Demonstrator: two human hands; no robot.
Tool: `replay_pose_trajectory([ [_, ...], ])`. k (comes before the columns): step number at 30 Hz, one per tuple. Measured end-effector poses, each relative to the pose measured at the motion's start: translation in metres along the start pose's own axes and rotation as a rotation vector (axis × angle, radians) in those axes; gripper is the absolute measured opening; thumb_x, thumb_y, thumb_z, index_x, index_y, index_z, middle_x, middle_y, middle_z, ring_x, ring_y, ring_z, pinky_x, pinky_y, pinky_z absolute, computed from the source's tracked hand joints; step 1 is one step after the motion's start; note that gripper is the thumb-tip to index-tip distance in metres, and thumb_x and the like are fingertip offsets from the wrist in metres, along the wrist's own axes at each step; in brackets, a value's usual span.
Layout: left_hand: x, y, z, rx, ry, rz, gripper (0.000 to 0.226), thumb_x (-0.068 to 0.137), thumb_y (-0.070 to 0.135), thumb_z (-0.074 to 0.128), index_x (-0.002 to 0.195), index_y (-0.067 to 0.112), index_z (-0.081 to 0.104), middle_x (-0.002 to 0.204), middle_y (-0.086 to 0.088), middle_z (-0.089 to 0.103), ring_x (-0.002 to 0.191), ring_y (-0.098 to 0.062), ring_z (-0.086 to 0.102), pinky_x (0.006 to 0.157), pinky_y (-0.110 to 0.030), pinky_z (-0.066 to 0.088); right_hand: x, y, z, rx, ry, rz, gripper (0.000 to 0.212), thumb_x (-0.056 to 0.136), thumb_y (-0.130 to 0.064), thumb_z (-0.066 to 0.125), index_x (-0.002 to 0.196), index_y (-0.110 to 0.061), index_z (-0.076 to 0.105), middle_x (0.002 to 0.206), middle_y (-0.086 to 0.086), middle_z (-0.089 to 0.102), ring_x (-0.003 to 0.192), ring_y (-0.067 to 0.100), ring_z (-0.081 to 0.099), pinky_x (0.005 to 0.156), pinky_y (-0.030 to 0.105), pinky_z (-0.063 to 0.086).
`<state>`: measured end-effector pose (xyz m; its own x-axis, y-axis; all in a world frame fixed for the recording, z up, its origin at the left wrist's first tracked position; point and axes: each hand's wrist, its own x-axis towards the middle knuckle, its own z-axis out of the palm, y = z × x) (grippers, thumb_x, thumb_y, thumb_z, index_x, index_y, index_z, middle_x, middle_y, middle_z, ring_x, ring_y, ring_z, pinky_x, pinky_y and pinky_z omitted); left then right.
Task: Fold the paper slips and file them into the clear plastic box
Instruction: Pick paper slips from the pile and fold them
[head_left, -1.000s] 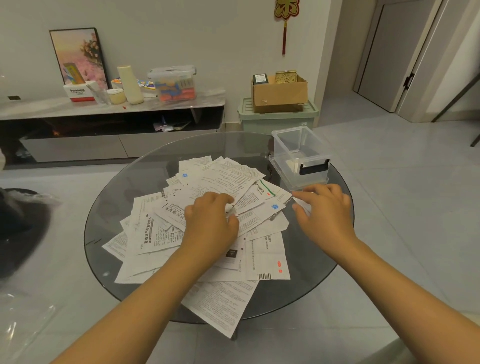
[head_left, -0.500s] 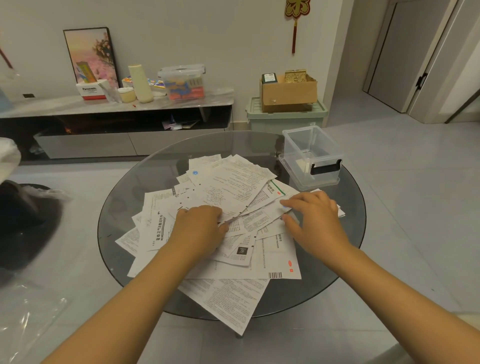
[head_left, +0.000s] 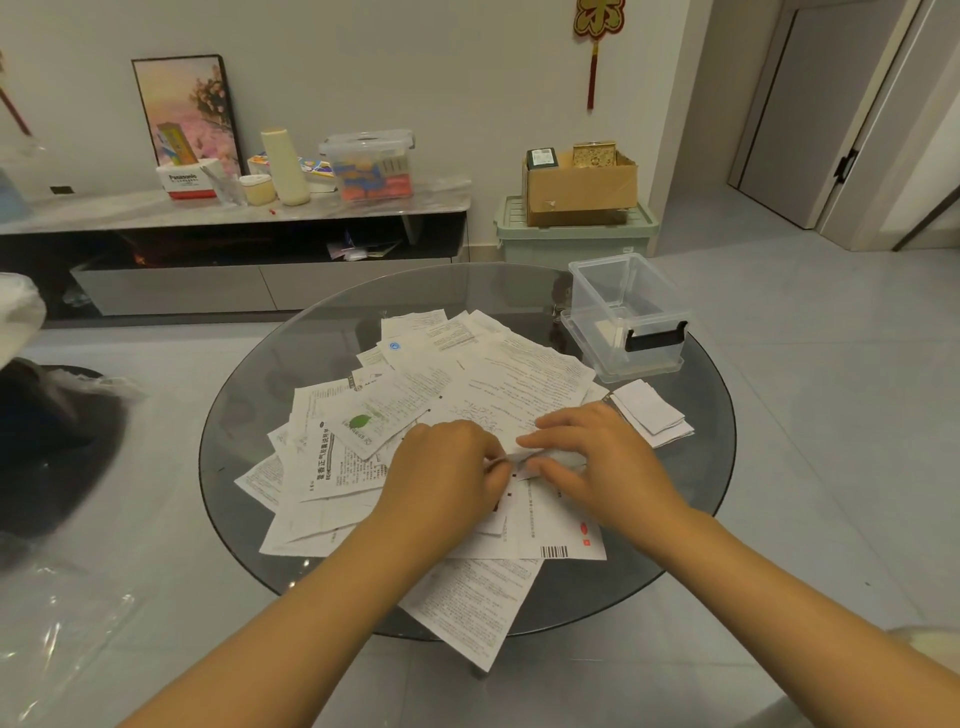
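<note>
Head view: both hands, left hand (head_left: 447, 467) and right hand (head_left: 602, 462), pinch one paper slip (head_left: 524, 460) (grip tight) over glass table (head_left: 249, 415).

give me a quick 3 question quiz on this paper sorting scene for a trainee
1. True or false: the clear box stands open on the glass table.
2. Which lies nearest the box?
A. the folded white slip
B. the leaflet with the green leaf
C. the sheet with the barcode
3. What are the left hand and right hand doing?

Key
1. True; no lid is on it.
2. A
3. Both pinch one small slip between them, over the pile of papers.
</note>
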<state>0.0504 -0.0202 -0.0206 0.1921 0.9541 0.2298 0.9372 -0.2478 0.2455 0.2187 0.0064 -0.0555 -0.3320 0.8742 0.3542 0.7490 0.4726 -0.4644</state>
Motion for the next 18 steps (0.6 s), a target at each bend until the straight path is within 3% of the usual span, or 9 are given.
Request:
replay_pose_trajectory([
  [7,-0.007,-0.006,-0.016,-0.181,0.106,-0.016,0.020,0.084,0.038,0.064,0.100,0.029,0.070,0.099,0.012,0.068,0.090,-0.008,0.059,0.089,-0.029,0.042,0.001,0.001,-0.004,0.192,0.014,0.183,0.011,0.090,-0.025,0.059,0.092,-0.025,0.069,0.091,-0.009,0.069,0.087,0.010,0.059,0.071,0.012,0.042],
  [11,-0.006,-0.025,-0.027,-0.331,0.141,-0.131,0.024,0.076,0.037,0.072,0.098,0.039,0.064,0.096,0.023,0.065,0.095,0.001,0.058,0.088,-0.028,0.046,0.002,0.002,-0.006,0.288,0.005,0.264,0.010,0.094,-0.023,0.053,0.094,-0.019,0.062,0.094,-0.005,0.068,0.089,0.017,0.062,0.079,0.032,0.051],
  [12,-0.005,-0.029,-0.028,-0.389,0.139,-0.159,0.028,0.074,0.036,0.075,0.099,0.040,0.061,0.094,0.024,0.065,0.095,0.003,0.058,0.086,-0.025,0.047,0.002,0.001,-0.007,0.305,0.000,0.267,0.011,0.094,-0.023,0.051,0.095,-0.018,0.061,0.096,-0.007,0.067,0.090,0.015,0.061,0.079,0.030,0.051],
  [15,-0.004,-0.039,-0.033,-0.600,0.078,-0.205,0.051,0.071,0.031,0.080,0.112,0.041,0.052,0.097,0.018,0.067,0.099,0.006,0.057,0.087,-0.021,0.043,0.001,-0.001,-0.011,0.342,-0.018,0.251,0.010,0.096,-0.020,0.049,0.092,-0.022,0.058,0.090,-0.023,0.060,0.084,-0.001,0.056,0.067,0.005,0.041],
  [18,-0.004,-0.046,-0.034,-0.636,-0.058,-0.171,0.055,0.074,0.021,0.079,0.114,0.046,0.052,0.102,0.026,0.065,0.104,0.016,0.051,0.089,-0.017,0.037,0.000,-0.003,-0.016,0.397,-0.054,0.240,0.011,0.096,-0.020,0.048,0.091,-0.025,0.056,0.091,-0.029,0.057,0.085,-0.012,0.054,0.066,0.003,0.041],
])
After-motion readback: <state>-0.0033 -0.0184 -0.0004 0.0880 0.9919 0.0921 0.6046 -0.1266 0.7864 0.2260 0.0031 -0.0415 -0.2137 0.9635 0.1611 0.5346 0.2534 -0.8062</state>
